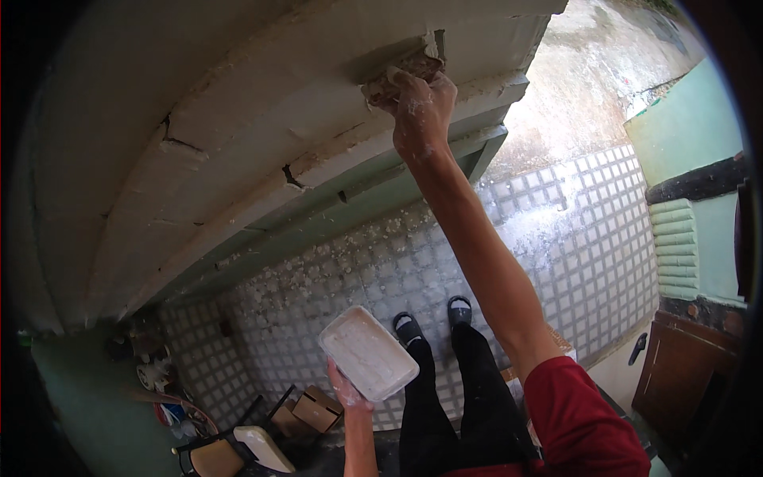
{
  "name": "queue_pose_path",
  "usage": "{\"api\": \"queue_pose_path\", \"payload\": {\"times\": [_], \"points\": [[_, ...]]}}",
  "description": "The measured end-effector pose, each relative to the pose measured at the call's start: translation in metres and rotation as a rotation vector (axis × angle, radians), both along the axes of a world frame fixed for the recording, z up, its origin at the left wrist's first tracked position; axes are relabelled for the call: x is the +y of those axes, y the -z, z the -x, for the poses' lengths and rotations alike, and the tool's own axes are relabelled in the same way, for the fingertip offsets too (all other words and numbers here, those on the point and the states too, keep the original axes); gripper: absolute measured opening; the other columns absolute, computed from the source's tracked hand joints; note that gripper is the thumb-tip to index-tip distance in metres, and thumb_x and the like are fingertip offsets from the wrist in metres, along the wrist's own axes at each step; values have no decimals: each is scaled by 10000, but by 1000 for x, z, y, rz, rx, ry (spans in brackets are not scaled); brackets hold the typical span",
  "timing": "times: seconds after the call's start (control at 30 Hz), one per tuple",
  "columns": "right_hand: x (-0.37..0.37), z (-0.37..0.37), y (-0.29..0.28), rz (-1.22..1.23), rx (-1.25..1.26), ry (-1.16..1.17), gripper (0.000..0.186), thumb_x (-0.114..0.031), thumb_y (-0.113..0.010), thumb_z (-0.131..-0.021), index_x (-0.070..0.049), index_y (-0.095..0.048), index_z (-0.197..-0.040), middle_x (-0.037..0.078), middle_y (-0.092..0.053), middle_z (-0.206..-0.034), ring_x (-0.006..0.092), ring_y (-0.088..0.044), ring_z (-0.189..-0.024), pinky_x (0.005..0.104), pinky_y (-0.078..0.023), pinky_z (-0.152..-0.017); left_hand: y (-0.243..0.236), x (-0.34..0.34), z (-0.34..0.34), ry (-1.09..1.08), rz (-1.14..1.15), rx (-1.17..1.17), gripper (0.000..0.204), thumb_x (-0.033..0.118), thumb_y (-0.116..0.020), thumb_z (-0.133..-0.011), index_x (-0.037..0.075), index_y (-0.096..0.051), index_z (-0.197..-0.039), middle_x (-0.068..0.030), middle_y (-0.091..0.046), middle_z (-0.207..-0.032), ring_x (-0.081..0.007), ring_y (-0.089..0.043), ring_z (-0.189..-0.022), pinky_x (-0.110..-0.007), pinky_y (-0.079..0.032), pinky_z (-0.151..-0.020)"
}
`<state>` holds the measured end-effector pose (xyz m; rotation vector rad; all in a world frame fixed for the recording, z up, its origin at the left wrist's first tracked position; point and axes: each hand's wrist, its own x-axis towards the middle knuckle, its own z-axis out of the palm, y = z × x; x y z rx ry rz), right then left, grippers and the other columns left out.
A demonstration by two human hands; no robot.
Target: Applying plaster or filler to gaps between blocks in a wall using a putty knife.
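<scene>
My right arm reaches up to the pale wall surface (262, 103). My right hand (425, 111) is closed around a putty knife (409, 70) with a broad, plaster-smeared edge, which lies against the surface. White smears cover that hand. Lower down, my left hand (346, 389) grips a white rectangular tub (373, 392) by its near left side. A coat of white paste (367, 350) spreads over the inside of the tub, which is tilted toward me. The left fingers are partly hidden beneath it.
Cracks and chips (294, 176) break the ledge along the wall. White flecks lie over the tiled floor (350, 262). A chair (214, 459) and cardboard boxes (318, 408) stand at the lower left. A brown wooden cabinet (683, 362) is at the right.
</scene>
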<state>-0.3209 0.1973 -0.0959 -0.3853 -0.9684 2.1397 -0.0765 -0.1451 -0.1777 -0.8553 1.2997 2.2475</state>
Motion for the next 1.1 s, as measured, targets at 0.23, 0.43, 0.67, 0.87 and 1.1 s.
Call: {"api": "queue_pose_path", "payload": {"times": [0.23,0.43,0.67,0.87,1.1], "points": [[-13,-35,42,161,24,40,245,-2,-511,-858,52,-535,-1095,138,-631,-989,232,-660,-781,365,-574,-677,-14,-6,-15,20,-28,24,623,536,-424,-931,124,-388,-1397,-71,-471,-1375,-293,-501,-1217,-451,-444,-995],[2,0,50,201,-43,59,273,-12,-501,-836,53,-537,-1098,132,-631,-961,245,-658,-772,376,-578,-640,-19,-12,-27,-41,-3,-30,590,511,-406,-946,126,-403,-1393,-71,-492,-1357,-289,-520,-1193,-438,-462,-973],[-9,-15,-13,-57,103,-15,242,-41,-537,-834,79,-570,-1042,135,-636,-946,218,-646,-740,332,-556,-602,-23,-25,-32,-57,26,-14,590,519,-403,-943,133,-407,-1390,-70,-498,-1348,-290,-532,-1177,-437,-474,-960],[-12,-62,39,-91,-105,66,167,-11,-519,-817,64,-621,-928,110,-665,-839,165,-620,-696,278,-487,-586,-24,-30,-39,-61,16,-2,578,520,-389,-950,137,-414,-1382,-63,-503,-1341,-282,-537,-1168,-424,-473,-960],[8,-60,50,-1124,-302,582,421,23,-550,-821,-86,-632,-1219,88,-665,-1169,258,-636,-1072,338,-481,-920,-19,-30,-42,-73,82,-19,542,488,-387,-962,121,-440,-1357,-54,-527,-1303,-265,-544,-1155,-408,-472,-955]]}}
